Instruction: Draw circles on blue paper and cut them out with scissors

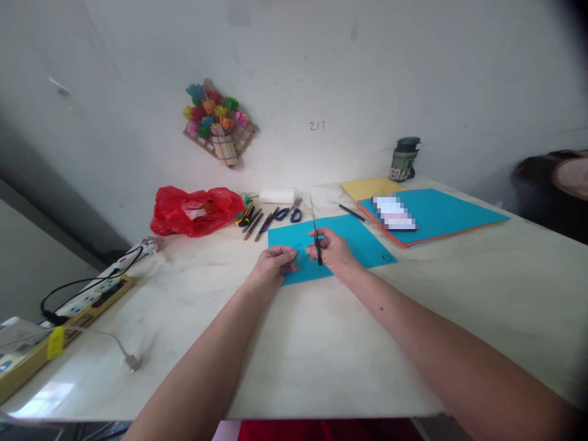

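A sheet of blue paper (362, 242) lies on the table below both hands, with a small dark circle drawn near its right corner. Over its left part, my left hand (275, 262) is closed in a pinch. Something small and faint sits at its fingertips, too blurred against the blue to name. My right hand (333, 250) grips a slim black-handled tool (318, 250), whose long thin metal blade points up and away. This tool is seen edge-on, so whether it is scissors or a knife cannot be told. The fingertips of both hands are close together but apart.
Behind the sheet lie dark-handled scissors (288, 213), several pens (264, 226), a yellow-black cutter (245, 215) and a white roll (278, 196). A red plastic bag (195, 211) is left; a power strip (98, 297) lines that edge. Right: a phone (395, 213) on stacked coloured paper (450, 208), and a bottle (405, 159).
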### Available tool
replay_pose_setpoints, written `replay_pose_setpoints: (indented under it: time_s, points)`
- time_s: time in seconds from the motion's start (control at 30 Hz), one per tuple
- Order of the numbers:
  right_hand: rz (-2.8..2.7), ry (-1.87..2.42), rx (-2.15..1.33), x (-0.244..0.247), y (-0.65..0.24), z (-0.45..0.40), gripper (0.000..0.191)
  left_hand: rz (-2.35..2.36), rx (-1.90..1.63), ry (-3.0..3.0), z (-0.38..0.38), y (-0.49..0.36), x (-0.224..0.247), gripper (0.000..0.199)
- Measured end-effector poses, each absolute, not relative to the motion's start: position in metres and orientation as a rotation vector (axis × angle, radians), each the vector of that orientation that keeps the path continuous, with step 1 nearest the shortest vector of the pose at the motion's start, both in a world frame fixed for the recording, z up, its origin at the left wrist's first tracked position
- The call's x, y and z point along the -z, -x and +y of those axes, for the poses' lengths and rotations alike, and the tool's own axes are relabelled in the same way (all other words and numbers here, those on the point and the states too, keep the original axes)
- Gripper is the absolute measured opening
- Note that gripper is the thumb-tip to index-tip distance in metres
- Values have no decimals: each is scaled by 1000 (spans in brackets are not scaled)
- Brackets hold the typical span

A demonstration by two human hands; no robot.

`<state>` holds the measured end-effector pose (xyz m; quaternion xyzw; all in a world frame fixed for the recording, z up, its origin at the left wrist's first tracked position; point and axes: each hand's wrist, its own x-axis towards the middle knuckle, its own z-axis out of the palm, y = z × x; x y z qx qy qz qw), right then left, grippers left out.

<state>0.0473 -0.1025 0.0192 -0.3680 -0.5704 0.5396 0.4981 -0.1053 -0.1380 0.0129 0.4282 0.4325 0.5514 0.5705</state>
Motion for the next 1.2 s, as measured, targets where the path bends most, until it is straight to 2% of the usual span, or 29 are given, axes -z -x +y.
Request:
replay_pose_setpoints:
  time_s: [0.3, 0.57, 1.2]
  points:
    - [-1543, 823, -1301, -22, -50, -105, 35, 1138, -1110, -1247, -141, 107, -16, 27]
    - [-1360, 926, -1367, -26, -55, -103, 36, 1082, -1208, -1089, -139, 111, -17, 27]
    - [-1485, 864, -1371, -25, -49, -108, 38, 1034, -1186, -1118, -143, 107, -19, 26]
